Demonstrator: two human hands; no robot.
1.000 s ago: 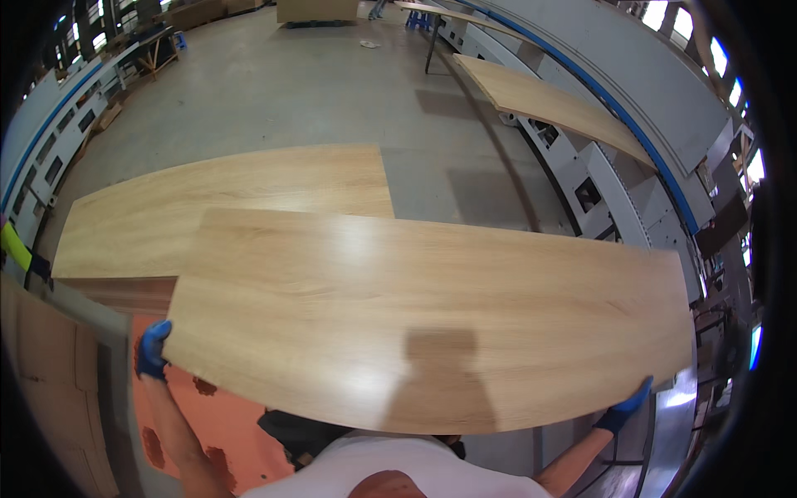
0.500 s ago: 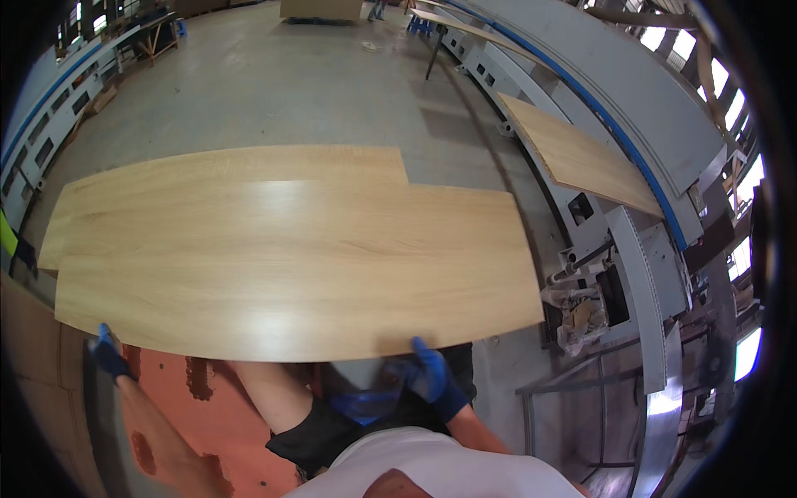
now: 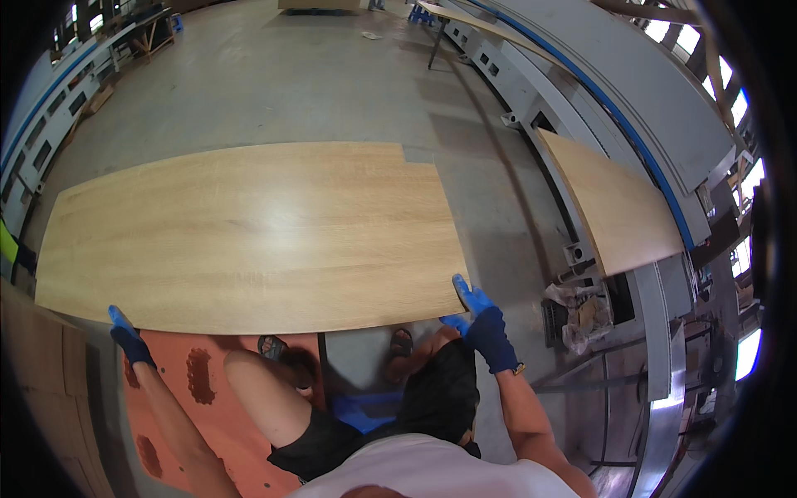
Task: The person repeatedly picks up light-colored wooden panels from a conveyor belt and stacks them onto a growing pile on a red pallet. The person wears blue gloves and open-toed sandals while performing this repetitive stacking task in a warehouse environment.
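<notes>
A large panel with light wood grain [image 3: 249,249] lies across the space before me, its long edge toward me. Beyond its far right corner shows a strip of a second, similar panel [image 3: 365,153] beneath it. My left hand [image 3: 130,339], in a blue glove, grips the near edge close to the left end, thumb on top and the fingers mostly hidden. At the near right corner my right hand [image 3: 484,319], also gloved in blue, is closed round the panel, with its thumb at the end edge and other fingers at the near edge.
On the right a long grey machine [image 3: 618,178] with a blue strip carries another wood panel [image 3: 618,203]. Below it are a plastic bag [image 3: 588,319] and a metal frame [image 3: 604,398]. Brown cartons [image 3: 41,373] stand at left, near a person's yellow-green sleeve [image 3: 8,242]. An orange sheet [image 3: 187,415] lies underneath.
The top panel has shifted left, nearly covering the lower one. My right hand has gone from the near edge to the right corner. The panel on the machine has come nearer.
</notes>
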